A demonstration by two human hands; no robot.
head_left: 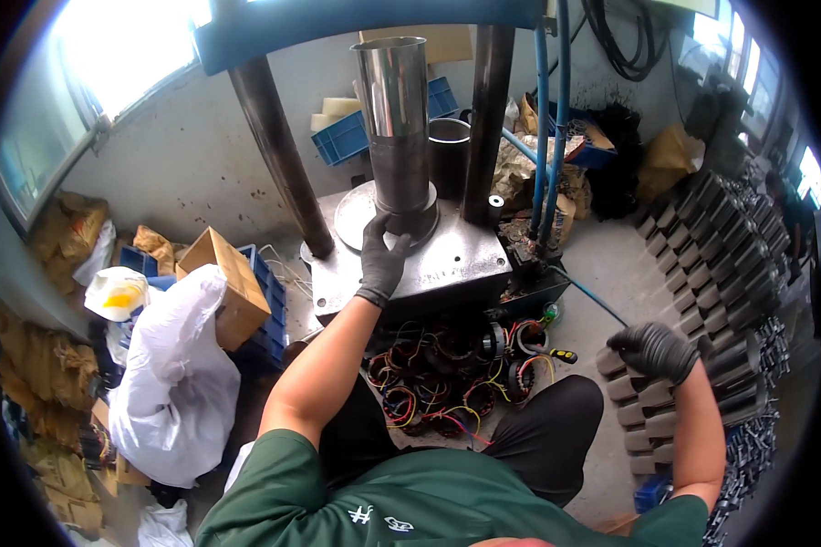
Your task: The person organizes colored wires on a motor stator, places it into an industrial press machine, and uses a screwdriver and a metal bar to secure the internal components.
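A tall shiny metal cylinder (390, 87) stands upright on top of a darker cylinder (401, 173), in the middle of the press. Round plates (351, 219) lie under them on the thick steel press bed (442, 273). My left hand (383, 260), in a dark grey glove, reaches to the foot of the darker cylinder. Its thumb and forefinger are apart, and the fingertips touch or nearly touch the metal. Off to the right, my gloved right hand (657, 351) is closed round the end of a thin lever rod (588, 294), which slants down from the valve block (524, 248).
Two steel columns (278, 150) flank the cylinders below a blue crossbeam (365, 27). Wound stators with coloured wires (438, 374) lie between my knees, beside a screwdriver (564, 356). Stacked metal parts (693, 264) line the right; a white sack (178, 383) and cardboard box (223, 287) stand left.
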